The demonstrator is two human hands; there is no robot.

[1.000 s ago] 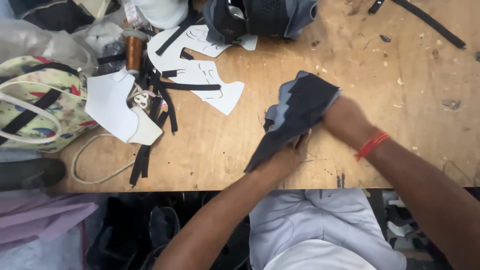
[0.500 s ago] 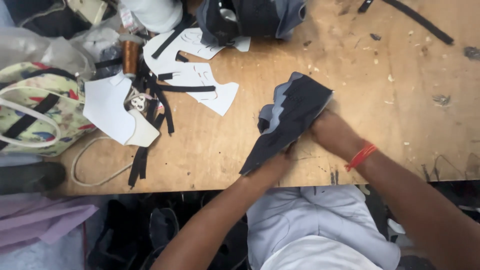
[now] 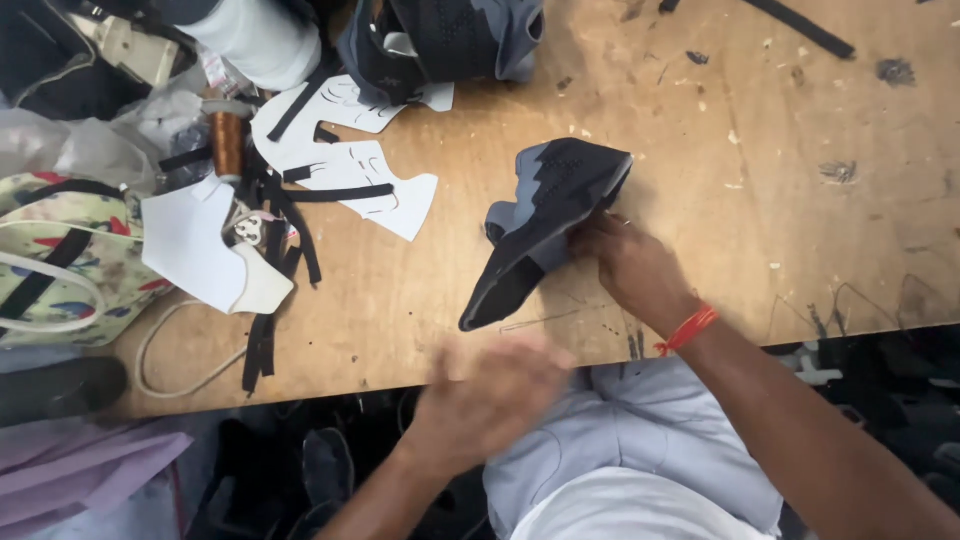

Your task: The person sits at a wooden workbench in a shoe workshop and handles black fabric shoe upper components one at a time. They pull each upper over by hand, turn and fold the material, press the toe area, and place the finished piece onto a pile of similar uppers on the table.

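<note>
Nearest, the left hand (image 3: 495, 395) hangs blurred off the table's (image 3: 700, 150) near edge, grip unreadable. Farther in, the right hand (image 3: 630, 268) pinches the black-and-grey shoe upper (image 3: 548, 215); it looks light and floppy, best taken along its stitched edge.

Black-and-grey shoe upper (image 3: 548, 222), perhaps mesh-patterned; floral bag (image 3: 60, 255).

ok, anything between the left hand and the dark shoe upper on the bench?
Head view: only bare wooden tabletop lies between the blurred left hand, near the table edge, and the shoe upper. The right hand holds the upper's far side.
</note>
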